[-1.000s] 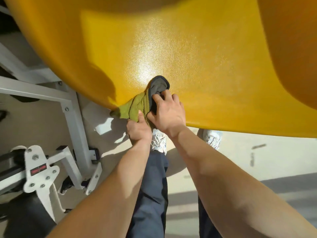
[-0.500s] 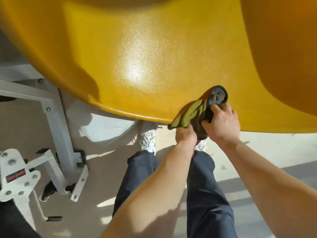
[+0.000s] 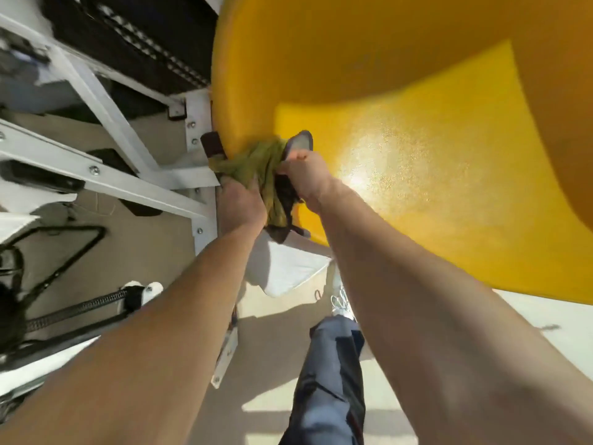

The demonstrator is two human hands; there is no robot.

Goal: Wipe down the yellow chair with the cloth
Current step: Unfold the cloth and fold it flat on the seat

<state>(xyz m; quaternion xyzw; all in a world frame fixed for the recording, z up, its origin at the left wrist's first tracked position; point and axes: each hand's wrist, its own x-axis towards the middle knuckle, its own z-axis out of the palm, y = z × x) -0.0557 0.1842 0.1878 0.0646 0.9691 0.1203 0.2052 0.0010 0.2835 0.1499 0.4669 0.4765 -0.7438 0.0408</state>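
Note:
The yellow chair [image 3: 433, 149] fills the upper right of the head view, its glossy seat lit by sun. A crumpled green and grey cloth [image 3: 268, 168] is pressed on the seat's left front corner, draped over the edge. My left hand [image 3: 240, 202] grips the cloth's lower part just below the seat edge. My right hand [image 3: 306, 176] holds its upper grey part against the seat surface. Both forearms reach up from the bottom of the frame.
A white metal frame [image 3: 106, 184] with bolts and black parts stands close on the left of the chair. My legs in dark blue trousers [image 3: 330, 380] and a white shoe [image 3: 341, 305] are below, on a pale floor [image 3: 282, 348].
Both hands and the cloth have slid from the seat's front edge to its left corner by the white frame. My view has swung left and is blurred.

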